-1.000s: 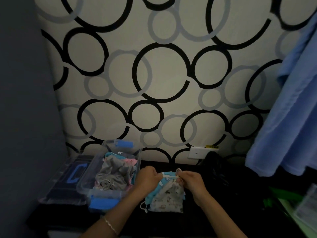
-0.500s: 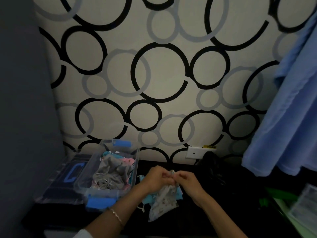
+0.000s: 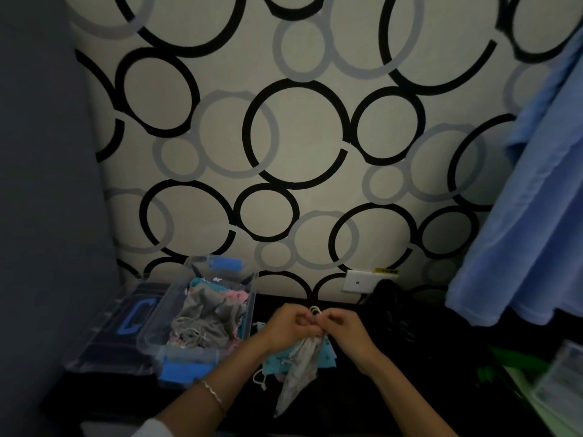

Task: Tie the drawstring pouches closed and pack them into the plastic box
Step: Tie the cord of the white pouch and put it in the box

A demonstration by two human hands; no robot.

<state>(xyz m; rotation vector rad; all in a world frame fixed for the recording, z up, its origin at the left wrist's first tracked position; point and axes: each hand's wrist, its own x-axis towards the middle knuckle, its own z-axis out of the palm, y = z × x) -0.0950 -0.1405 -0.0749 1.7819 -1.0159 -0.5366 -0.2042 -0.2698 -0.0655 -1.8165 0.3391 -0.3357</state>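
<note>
A white printed drawstring pouch (image 3: pixel 299 370) hangs gathered at its neck between my two hands. My left hand (image 3: pixel 285 328) and my right hand (image 3: pixel 342 329) pinch its white cord (image 3: pixel 315 310), which loops up between the fingertips. Under the hanging pouch lies a light-blue pouch (image 3: pixel 280 362) on the dark table, its cord end trailing to the front left. To the left stands the clear plastic box (image 3: pixel 249 298) with blue latches, holding several grey, pink and blue pouches (image 3: pixel 205 320).
The box's clear lid (image 3: pixel 113 329) with a blue handle lies left of the box. A dark object (image 3: pixel 391 310) sits by a wall socket (image 3: pixel 358 281) behind my right hand. Blue cloth (image 3: pixel 530 216) hangs at the right; green and clear items (image 3: pixel 536 373) lie bottom right.
The white pouch went from lying spread flat on the blue one to being cinched and lifted. My hands came together at its neck and now hold the cord in a loop.
</note>
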